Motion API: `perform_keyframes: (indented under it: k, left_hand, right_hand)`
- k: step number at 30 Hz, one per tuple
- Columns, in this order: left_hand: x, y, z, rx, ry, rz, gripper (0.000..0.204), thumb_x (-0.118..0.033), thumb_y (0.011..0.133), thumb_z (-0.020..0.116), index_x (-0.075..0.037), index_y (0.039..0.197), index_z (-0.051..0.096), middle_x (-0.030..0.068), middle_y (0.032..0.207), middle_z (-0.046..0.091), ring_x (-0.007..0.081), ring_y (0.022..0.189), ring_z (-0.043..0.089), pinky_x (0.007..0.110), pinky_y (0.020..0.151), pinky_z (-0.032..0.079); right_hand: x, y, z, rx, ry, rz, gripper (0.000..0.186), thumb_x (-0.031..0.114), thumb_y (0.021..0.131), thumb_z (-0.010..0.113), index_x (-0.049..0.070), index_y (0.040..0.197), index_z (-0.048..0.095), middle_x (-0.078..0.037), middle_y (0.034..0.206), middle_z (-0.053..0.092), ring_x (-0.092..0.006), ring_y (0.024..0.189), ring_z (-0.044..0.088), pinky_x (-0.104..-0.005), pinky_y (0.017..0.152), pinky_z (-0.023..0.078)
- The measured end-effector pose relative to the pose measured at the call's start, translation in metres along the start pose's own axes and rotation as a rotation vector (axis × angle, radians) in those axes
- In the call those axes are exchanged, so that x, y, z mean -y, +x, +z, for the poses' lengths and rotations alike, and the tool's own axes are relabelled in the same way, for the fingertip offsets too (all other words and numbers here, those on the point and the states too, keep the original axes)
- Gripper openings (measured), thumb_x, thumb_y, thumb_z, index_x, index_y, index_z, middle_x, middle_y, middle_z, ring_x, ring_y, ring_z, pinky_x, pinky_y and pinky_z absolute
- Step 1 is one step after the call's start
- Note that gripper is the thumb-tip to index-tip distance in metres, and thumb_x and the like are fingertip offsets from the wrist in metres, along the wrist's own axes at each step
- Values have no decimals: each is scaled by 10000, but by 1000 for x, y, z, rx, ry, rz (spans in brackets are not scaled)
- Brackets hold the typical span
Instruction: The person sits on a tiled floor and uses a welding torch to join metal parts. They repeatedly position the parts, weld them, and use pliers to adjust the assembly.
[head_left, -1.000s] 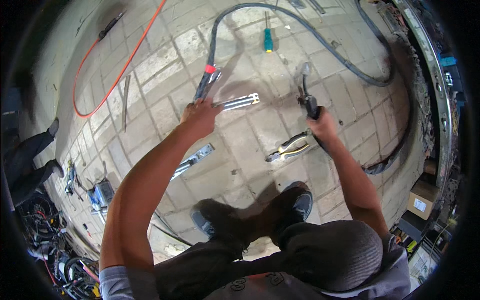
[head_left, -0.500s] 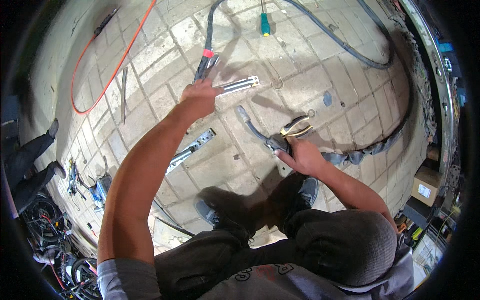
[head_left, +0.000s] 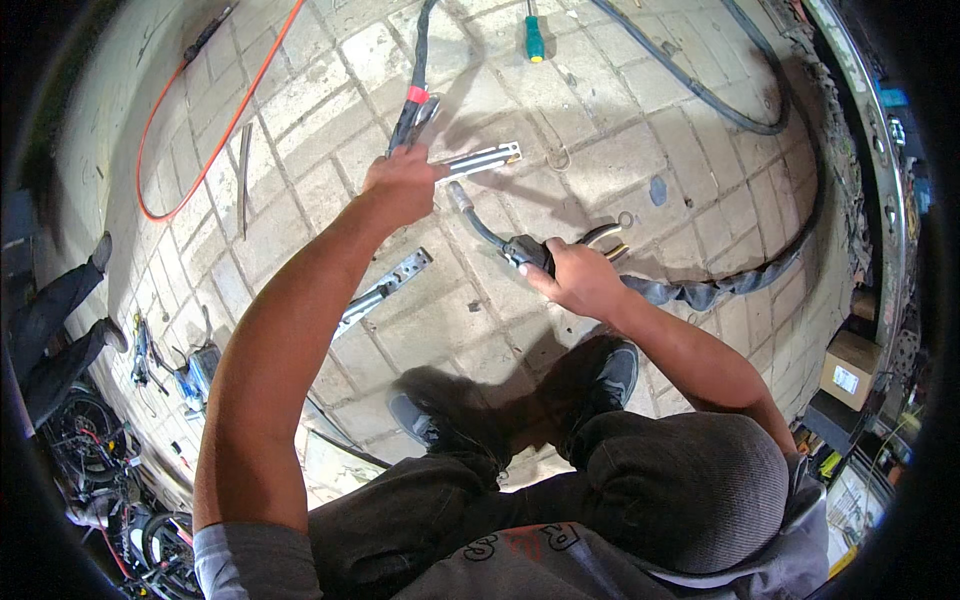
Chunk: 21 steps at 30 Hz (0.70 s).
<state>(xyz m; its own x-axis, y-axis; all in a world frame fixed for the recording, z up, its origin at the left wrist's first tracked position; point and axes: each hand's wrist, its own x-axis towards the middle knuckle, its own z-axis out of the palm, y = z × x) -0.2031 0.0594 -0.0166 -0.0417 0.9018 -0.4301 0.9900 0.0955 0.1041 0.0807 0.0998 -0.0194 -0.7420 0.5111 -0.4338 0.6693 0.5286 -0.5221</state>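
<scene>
My left hand [head_left: 402, 187] is closed at the near end of a slotted metal rail [head_left: 482, 161]. A black cable [head_left: 421, 50] with a red band runs into the same hand from above, beside a bent metal part; whether I grip it too is hidden. My right hand [head_left: 582, 280] is wrapped round a welding torch [head_left: 527, 255]. The torch's bent neck and nozzle [head_left: 459, 195] point up and left, just below the rail. Pliers [head_left: 603, 238] with pale and dark handles lie beside my right hand, partly covered. A second metal rail [head_left: 385, 291] lies on the paving below my left hand.
A green screwdriver [head_left: 535, 40] lies at the far side of the brick paving [head_left: 450, 330]. An orange cable [head_left: 215, 165] and a thin metal strip [head_left: 244, 180] are at left. A torch hose [head_left: 735, 288] curves round the right. Another person's legs [head_left: 60, 310] and a cardboard box [head_left: 851, 368] flank me.
My right hand has moved left and slightly up with the welding torch, bringing its nozzle close to the rail. The left hand has shifted up only slightly with the rail.
</scene>
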Motion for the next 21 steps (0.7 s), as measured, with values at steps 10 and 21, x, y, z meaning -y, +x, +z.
perform_keyframes:
  k: [10,21]
  left_hand:
    - [-1,1,-1,27,0,-24,445,-46,845,568,-253,1227,662,114,1134,549,285,1118,555,433,888,478]
    - [1,2,1,-9,-6,6,496,-6,818,552,-242,1243,653,101,1045,534,269,1060,564,423,843,480]
  right_hand:
    - [-6,11,9,-34,11,-52,585,508,913,545,-77,909,560,-269,714,632,-443,689,643,-506,631,515]
    - [-8,9,24,-186,-23,-125,545,474,893,592,-69,852,559,-230,656,628,-408,617,645,-472,549,517]
